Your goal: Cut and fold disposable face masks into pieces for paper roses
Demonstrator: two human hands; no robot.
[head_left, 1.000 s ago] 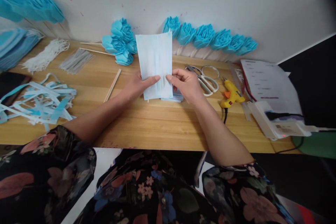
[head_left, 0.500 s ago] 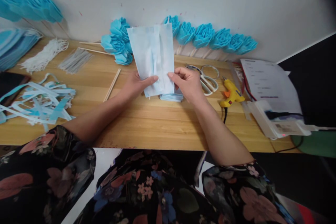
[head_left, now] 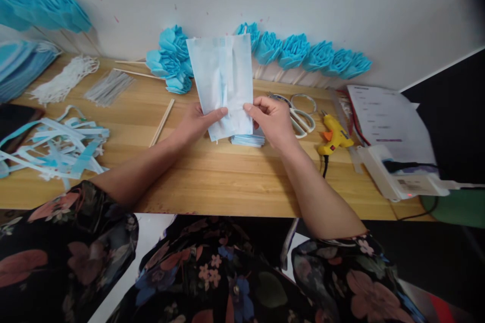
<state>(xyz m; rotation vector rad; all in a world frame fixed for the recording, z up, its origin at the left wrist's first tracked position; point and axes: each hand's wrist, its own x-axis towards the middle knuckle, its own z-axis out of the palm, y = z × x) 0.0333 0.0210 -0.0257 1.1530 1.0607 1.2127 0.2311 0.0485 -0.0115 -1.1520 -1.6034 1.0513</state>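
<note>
A pale blue face mask, opened out into a flat sheet with a crease down its middle, stands upright between my hands. My left hand grips its lower left part, thumb on the front and fingers behind. On its lower right edge, my right hand pinches it between thumb and fingers. A small stack of folded pale blue pieces lies on the table just below the sheet, partly hidden by it. White-handled scissors lie right of my right hand, and two thin wooden sticks left of my left hand.
Blue flowers on sticks lean along the wall, with more flowers lying behind my left hand. Cut strips, white cords, grey ties and masks lie left. A yellow glue gun and power strip are right.
The mask sheet has shifted very slightly to the right in my hands. Both hands keep their hold, and everything on the table stays where it was.
</note>
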